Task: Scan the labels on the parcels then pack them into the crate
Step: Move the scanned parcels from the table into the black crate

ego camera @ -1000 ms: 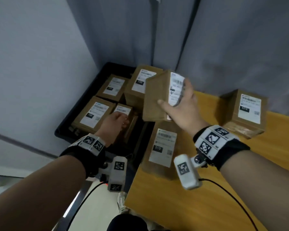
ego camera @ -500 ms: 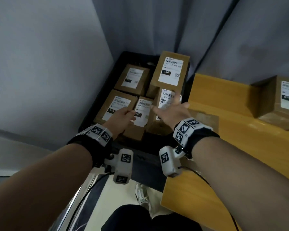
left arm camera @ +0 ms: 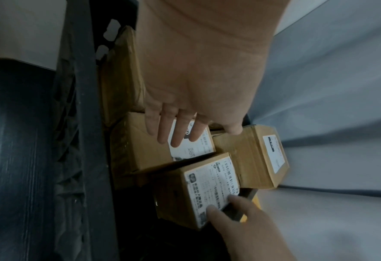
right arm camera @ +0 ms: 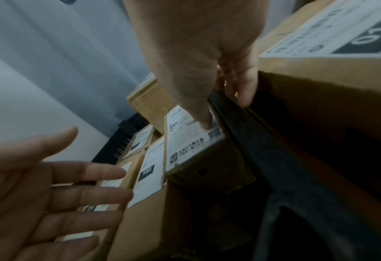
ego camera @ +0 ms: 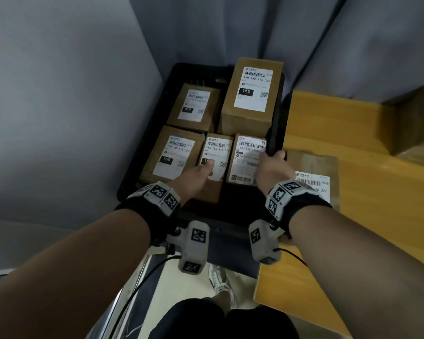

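The black crate (ego camera: 277, 123) holds several brown parcels with white labels. My right hand (ego camera: 272, 157) is at the front-right parcel (ego camera: 247, 152), which stands in the crate against the right wall. Its thumb (right arm camera: 204, 120) presses the label, and its straight fingers (right arm camera: 241, 84) hang outside the crate rim (right arm camera: 263, 150). My left hand (ego camera: 207, 166) lies flat on the label of the middle front parcel (ego camera: 218, 148), fingers (left arm camera: 176, 134) straight. Both hands hold nothing.
Two more parcels wait on the yellow wooden table (ego camera: 353, 216) right of the crate: one flat (ego camera: 313, 172) by my right wrist, one (ego camera: 416, 123) at the far right. A grey wall and curtain close in behind and left. A tall parcel (ego camera: 252, 94) stands at the crate's back right.
A second ago my right hand held a parcel in the air over the crate; it now stands in the front-right slot. My left hand stayed on the middle parcel.
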`<state>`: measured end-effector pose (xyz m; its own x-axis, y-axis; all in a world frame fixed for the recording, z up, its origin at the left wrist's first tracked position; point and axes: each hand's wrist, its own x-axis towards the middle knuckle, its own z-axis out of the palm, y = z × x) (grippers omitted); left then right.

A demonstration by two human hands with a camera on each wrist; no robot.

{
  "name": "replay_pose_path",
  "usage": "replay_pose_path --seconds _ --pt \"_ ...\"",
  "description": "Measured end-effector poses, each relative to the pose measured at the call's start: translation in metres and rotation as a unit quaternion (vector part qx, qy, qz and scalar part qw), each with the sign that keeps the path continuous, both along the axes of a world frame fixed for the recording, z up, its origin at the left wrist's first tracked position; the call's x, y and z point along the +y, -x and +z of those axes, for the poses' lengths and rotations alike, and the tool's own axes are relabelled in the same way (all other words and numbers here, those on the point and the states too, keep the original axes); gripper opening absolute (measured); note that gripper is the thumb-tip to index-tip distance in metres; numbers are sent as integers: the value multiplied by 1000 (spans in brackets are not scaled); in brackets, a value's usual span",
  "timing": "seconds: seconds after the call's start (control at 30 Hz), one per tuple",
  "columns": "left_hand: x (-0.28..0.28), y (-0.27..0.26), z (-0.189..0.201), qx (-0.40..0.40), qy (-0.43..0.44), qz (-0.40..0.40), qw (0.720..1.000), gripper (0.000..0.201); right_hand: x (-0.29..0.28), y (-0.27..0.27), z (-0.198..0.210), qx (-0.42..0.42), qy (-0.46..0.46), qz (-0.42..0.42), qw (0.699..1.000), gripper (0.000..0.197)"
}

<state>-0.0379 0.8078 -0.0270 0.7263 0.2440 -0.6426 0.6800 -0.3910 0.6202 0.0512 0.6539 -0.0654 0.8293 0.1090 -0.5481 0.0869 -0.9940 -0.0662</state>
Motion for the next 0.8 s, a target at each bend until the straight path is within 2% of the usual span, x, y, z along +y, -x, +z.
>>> replay_pose_path --seconds 0.07,0.2,0.27,0.33,0.4,0.47,0.57,0.67,0.8 --pt "1 0 -2 5 -7 2 1000 63 -5 -1 0 -2 27 21 999 47" --pt "-4 -1 -4 2 -8 -2 1000 63 -8 -5 3 7 18 24 1000 39" --pt "-8 -5 -4 3 -1 -2 1000 63 -12 -6 7 8 -20 17 1000 45" --pt "-15 -11 -1 -7 12 -6 1000 63 -21 -7 15 -25 -87 19 996 52" --pt "-26 -17 4 -22 30 2 999 59 -37 -10 26 -62 -148 27 987 51" --pt "-41 -25 10 -35 48 6 998 56 -59 -17 38 -83 -172 22 981 48" --pt "-69 -35 15 -53 55 -10 997 47 -100 -27 53 -90 -188 -1 978 45" --pt "-97 -44 16 -86 16 -52 995 33 -143 -32 59 -84 -205 -25 975 42" --pt "-132 -43 9 -89 -15 -83 992 35 -191 -25 46 -46 -251 -120 959 37"
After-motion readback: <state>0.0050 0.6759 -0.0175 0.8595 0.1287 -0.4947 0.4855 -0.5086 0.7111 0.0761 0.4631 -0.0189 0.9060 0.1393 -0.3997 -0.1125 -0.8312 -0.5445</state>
